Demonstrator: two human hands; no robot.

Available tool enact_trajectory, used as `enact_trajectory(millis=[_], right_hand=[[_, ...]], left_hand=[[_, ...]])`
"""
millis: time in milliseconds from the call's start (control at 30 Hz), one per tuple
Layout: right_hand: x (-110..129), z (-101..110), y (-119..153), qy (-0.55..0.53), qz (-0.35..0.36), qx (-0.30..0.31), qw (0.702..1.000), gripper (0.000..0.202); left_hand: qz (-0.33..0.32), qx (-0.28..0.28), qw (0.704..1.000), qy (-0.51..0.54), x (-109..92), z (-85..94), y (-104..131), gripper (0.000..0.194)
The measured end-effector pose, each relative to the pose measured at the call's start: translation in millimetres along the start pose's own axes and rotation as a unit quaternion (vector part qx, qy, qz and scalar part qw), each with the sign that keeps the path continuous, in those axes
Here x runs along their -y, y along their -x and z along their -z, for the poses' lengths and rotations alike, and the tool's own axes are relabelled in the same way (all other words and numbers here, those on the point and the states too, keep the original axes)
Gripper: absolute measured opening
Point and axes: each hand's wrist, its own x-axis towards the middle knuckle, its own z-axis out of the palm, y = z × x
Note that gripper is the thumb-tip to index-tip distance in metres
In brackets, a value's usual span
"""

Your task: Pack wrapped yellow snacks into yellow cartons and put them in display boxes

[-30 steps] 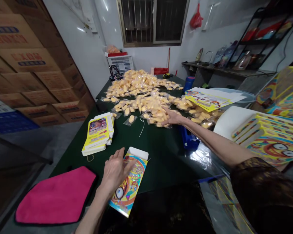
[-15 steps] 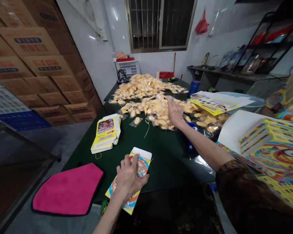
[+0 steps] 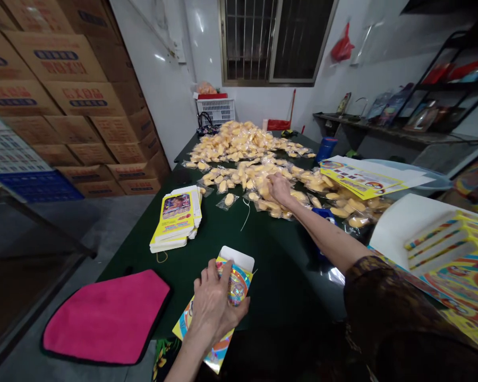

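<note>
the box is lying at 6 o'clock on the worktop, probably light, stiff, crushable, and best taken by its long edges. my left hand is lying spread across its face. towards 1 o'clock, my right hand is resting curled among the packets, likely slippery and fragile, best taken by their wrappers; i cannot tell whether it is gripping any.

Printed carton: lying aslant, white end flap extended | yellow pieces: many, clear-wrapped, heaped loosely beyond carton
</note>
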Motion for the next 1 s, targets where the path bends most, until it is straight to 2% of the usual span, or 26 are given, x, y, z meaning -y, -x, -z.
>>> enact_trajectory(millis=[133,267,300,333,467,633,700,833,1000], right_hand=[[11,-4,19,0.022,0.062,0.089,0.994,0.043],[27,-15,39,0.063,0.081,0.128,0.986,0.091],[31,-18,42,0.074,0.082,0.126,0.986,0.096],[34,-20,44,0.083,0.081,0.122,0.986,0.094],[41,-22,37,0.097,0.075,0.123,0.985,0.067],[34,-10,17,0.077,0.076,0.176,0.978,0.034],[27,-4,13,0.057,0.056,0.181,0.980,0.030],[8,13,7,-0.018,0.001,0.140,0.990,0.031],[-12,43,1,-0.156,-0.062,-0.017,0.986,0.028]], left_hand=[[-0.005,-0.007,1.000,0.007,-1,-0.5,0,0.071],[0.005,0.006,1.000,0.014,-3,2.8,-1,0.071],[0.009,0.011,1.000,0.014,-4,4.1,-1,0.072],[0.012,0.017,1.000,0.014,-4,5.5,-1,0.072],[0.015,0.052,0.998,0.014,-5,11.6,-1,0.075],[0.017,0.072,0.997,0.031,-6,17.5,-1,0.076],[0.023,0.074,0.996,0.046,-6,18.9,-1,0.078],[0.015,0.033,0.990,0.133,2,23.7,-1,0.083],[-0.064,-0.123,0.951,0.277,20,37.4,1,0.096]])
